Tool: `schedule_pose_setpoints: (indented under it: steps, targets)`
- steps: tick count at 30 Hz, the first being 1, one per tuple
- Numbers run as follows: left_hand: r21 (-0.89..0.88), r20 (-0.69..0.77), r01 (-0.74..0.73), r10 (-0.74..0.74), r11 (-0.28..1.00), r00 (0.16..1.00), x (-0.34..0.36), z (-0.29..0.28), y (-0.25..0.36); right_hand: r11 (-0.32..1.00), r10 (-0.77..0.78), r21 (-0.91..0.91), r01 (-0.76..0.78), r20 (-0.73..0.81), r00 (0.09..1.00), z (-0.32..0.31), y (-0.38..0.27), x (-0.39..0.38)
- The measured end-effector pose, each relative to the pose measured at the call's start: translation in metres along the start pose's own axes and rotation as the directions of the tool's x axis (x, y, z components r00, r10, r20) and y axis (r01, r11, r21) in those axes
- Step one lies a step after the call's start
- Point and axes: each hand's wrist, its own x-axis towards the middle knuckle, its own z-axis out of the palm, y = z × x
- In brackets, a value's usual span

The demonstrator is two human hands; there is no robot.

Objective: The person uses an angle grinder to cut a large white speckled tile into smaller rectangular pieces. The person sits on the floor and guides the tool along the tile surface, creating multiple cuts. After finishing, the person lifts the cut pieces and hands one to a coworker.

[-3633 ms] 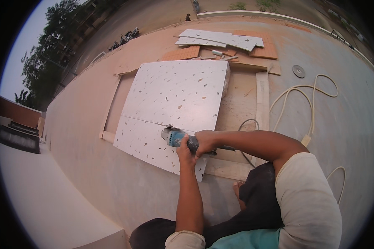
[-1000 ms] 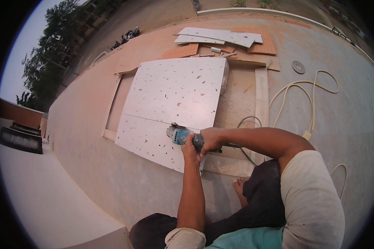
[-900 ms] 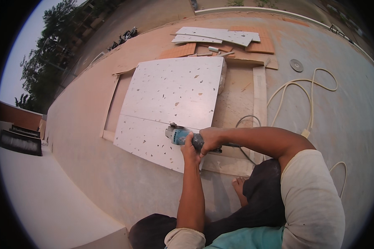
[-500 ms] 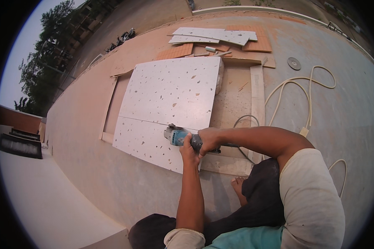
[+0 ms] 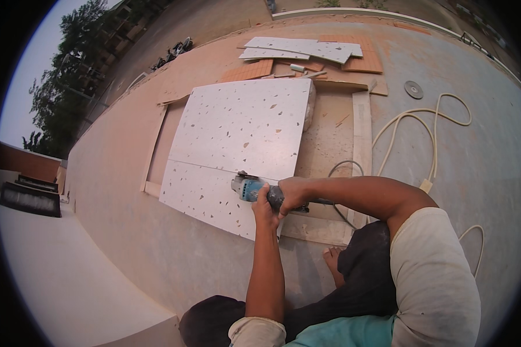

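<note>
I find the angle grinder (image 5: 252,189) over the near part of the speckled white slab (image 5: 243,124), right of the slab's middle, its blue body pointing left. The cutting disc (image 5: 247,174) stands on edge at a thin dark line that runs from the slab's left edge and on past the disc; I cannot tell how deep the line goes.

The left hand (image 5: 264,209) is wrapped about the grinder's body, thumb on top. The right hand (image 5: 292,194) is closed round the dark rear section, touching the left. Both sets of fingers are curled firmly on the tool; I cannot verify the fingertips beneath.

The slab lies across a wooden frame (image 5: 362,127), whose right side is exposed. A grey cable (image 5: 351,162) loops over it beside the right forearm. Near the right knee I note a bare foot (image 5: 333,267).

To the right, a cream cord (image 5: 433,139) with a pale connector (image 5: 426,185) lies in loops on the concrete, a loose grey disc (image 5: 413,89) just beyond. Past the frame's far side, white offcuts (image 5: 289,45) overlap orange panels (image 5: 369,61).
</note>
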Motion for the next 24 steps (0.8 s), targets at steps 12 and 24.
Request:
schedule_pose_setpoints:
  steps: [12, 24]
  targets:
    - [-0.111, 0.018, -0.081, 0.083, 0.991, 0.996, -0.009, 0.006, 0.017, 0.998, -0.037, -0.056, 0.033, -0.058, 0.998, -0.007, -0.015, -0.003]
    - [-0.316, 0.068, -0.101, 0.129, 0.943, 0.989, -0.019, -0.003, 0.098, 0.991, -0.109, -0.075, 0.112, 0.046, 0.993, -0.037, -0.104, 0.001]
